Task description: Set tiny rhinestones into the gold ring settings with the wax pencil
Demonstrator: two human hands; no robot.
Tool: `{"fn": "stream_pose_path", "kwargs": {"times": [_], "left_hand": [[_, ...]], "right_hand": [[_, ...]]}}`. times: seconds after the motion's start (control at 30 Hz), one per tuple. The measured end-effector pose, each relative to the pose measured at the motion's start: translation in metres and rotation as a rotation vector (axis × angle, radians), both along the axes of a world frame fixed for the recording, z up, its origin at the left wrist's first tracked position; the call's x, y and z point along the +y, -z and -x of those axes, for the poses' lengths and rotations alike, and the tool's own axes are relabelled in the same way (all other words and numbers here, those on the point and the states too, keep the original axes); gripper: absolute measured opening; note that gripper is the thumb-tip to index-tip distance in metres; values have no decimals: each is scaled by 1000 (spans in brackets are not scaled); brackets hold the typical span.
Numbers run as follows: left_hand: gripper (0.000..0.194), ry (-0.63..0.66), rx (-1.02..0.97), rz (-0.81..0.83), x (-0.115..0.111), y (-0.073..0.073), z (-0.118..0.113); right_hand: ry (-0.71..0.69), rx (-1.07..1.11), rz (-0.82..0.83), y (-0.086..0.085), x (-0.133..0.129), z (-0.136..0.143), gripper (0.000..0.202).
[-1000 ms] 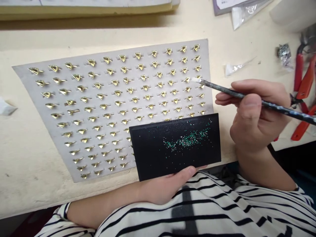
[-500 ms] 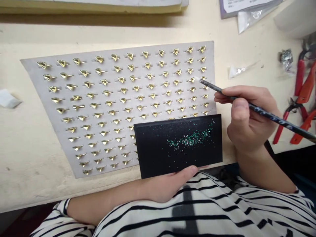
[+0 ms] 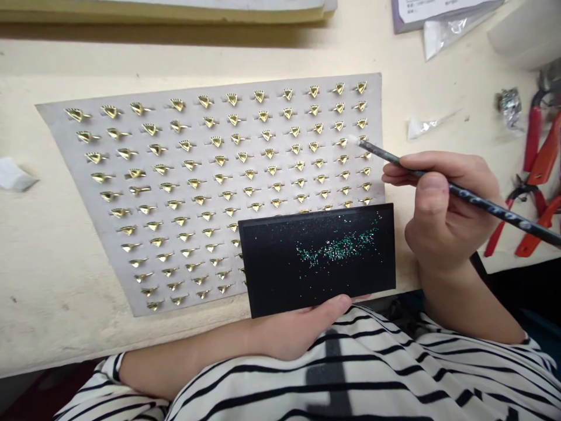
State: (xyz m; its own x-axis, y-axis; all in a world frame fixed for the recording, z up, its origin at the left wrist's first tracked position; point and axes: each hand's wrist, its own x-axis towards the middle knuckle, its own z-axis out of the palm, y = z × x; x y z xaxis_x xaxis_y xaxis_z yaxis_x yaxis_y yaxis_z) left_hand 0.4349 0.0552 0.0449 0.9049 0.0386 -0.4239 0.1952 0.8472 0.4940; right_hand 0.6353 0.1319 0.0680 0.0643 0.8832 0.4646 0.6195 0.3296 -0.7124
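Note:
My right hand (image 3: 447,210) is closed in a pen-like grip around a dark patterned pencil (image 3: 477,202) with a pale, whitish tip. That tip is over the right side of a grey sheet (image 3: 56,126), close to one of the gold rings; contact cannot be made out. Rows of gold triangular rings (image 3: 259,96) stand in the sheet. My left hand (image 3: 313,321) holds a black tray (image 3: 280,280) by its near edge, thumb on top, other fingers hidden beneath. Tiny green and clear stones (image 3: 339,248) lie scattered on the tray, which covers the sheet's lower right part.
Red-handled pliers (image 3: 532,134) lie at the right, near a small clear bag (image 3: 511,110). Other plastic bags (image 3: 425,127) rest right of the sheet. A yellowish foam block (image 3: 175,13) lines the far edge. A white scrap (image 3: 15,175) is at the left.
My right hand and the pencil have shifted very slightly to the right, the tip staying by the same ring. The tray and my left hand are practically still.

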Motion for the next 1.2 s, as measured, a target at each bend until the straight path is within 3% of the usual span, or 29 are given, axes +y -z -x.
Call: {"fn": "stream_pose_path", "kwargs": {"times": [0.2, 0.37, 1.2], "left_hand": [[64, 6, -8, 17, 3, -4, -1], [56, -47, -84, 24, 6, -5, 0], [60, -57, -43, -42, 1, -2, 1]], "right_hand": [[44, 90, -16, 3, 2, 1, 24], [41, 82, -14, 3, 1, 0, 23], [41, 54, -1, 2, 1, 3, 23]]}}
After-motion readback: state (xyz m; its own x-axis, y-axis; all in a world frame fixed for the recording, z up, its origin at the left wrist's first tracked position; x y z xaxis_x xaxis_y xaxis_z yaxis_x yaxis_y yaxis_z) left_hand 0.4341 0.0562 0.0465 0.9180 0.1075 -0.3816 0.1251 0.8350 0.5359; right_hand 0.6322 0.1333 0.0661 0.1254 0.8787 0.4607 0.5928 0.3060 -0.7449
